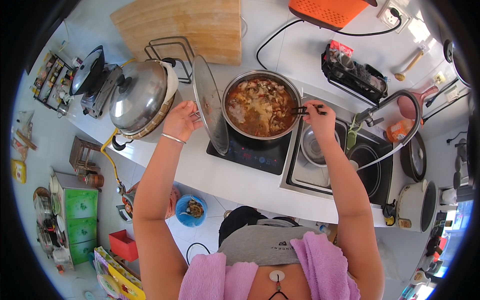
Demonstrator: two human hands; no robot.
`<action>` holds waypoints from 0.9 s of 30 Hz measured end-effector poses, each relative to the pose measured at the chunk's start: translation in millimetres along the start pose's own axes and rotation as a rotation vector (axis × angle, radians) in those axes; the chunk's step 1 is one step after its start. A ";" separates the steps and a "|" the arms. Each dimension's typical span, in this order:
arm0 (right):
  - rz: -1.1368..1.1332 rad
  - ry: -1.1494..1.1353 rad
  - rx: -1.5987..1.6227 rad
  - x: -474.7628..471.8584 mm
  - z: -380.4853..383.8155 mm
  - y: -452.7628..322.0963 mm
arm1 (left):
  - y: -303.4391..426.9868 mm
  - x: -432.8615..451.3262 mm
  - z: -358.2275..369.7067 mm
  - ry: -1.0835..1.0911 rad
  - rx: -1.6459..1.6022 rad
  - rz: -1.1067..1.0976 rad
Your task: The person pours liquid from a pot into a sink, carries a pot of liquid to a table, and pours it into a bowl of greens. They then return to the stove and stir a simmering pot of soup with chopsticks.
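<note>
My left hand (182, 120) grips a glass lid (210, 105) by its handle, tilted nearly on edge at the left of a steel pot (258, 137). Reddish broth with pieces of food (262, 107) fills much of this pot, which stands on a black induction cooktop (247, 152). Between the fingers of my right hand (320, 116) are dark chopsticks (298, 110). Their far ends reach over the pot's right rim to the food; whether the tips are under the broth I cannot tell.
Left of the cooktop stands a large domed steamer (138, 97). A sink (311, 176) with a metal bowl (318, 146) and a curved faucet (412, 101) lies to the right. Behind are a wooden board (180, 30), a wire rack (185, 62) and a black cable (272, 35).
</note>
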State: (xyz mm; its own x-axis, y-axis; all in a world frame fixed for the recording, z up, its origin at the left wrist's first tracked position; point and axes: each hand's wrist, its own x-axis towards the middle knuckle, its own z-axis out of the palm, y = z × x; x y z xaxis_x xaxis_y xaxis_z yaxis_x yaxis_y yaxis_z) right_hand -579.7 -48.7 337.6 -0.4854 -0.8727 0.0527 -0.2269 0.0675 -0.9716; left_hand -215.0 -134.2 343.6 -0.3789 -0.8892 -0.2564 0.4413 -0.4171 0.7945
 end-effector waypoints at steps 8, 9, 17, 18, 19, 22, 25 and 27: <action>-0.097 0.035 -0.028 -4.8 3.1 7.1 | -3.8 4.9 -10.1 -0.012 -0.027 0.009; -0.144 0.029 -0.115 -5.2 3.2 1.5 | -3.8 3.1 -10.3 0.001 -0.031 0.012; -0.294 -0.034 -0.180 20.4 0.5 17.6 | -2.5 -15.5 -10.2 -0.045 -0.021 0.042; -0.296 -0.045 -0.162 22.7 3.7 23.7 | -4.0 -21.7 -9.3 -0.058 -0.029 0.054; -0.299 -0.056 -0.144 22.9 4.1 29.4 | -7.5 -28.2 -6.1 -0.053 -0.085 0.046; -0.208 -0.048 -0.092 13.2 -0.2 21.9 | -23.3 -55.7 -9.1 -0.089 -0.192 0.070; -0.132 -0.045 0.062 7.9 -8.1 15.1 | -52.2 -84.6 -17.3 -0.050 -0.285 0.096; -0.099 -0.054 0.103 10.1 -16.0 11.9 | -71.3 -100.2 -17.3 -0.033 -0.347 0.068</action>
State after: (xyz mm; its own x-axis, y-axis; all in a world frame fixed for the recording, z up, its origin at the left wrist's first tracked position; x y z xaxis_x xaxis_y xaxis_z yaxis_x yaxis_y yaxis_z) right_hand -600.8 -48.9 330.2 -0.4183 -0.8975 0.1394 -0.1824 -0.0673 -0.9809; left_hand -194.4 -18.6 303.1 -0.3628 -0.9130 -0.1865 0.7145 -0.4010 0.5733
